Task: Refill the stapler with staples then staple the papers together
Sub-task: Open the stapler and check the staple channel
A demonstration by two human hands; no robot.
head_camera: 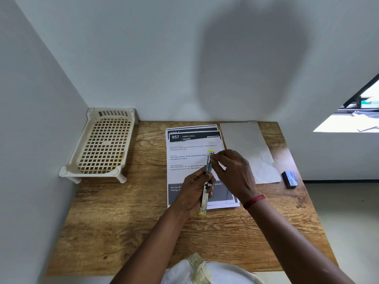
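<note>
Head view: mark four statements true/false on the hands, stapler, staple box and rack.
1. The left hand grips the stapler above the printed papers. True.
2. The right hand hangs idle. False: its fingers pinch at the stapler's far end.
3. The blue staple box lies on the printed papers. False: it lies on the bare table, to their right.
4. The plastic rack stands in the table's far left corner. True.

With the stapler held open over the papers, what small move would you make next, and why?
Probably seat whatever the right hand pinches fully into the channel: the left hand grips the stapler, spread open over the papers, so loading looks unfinished.
</note>
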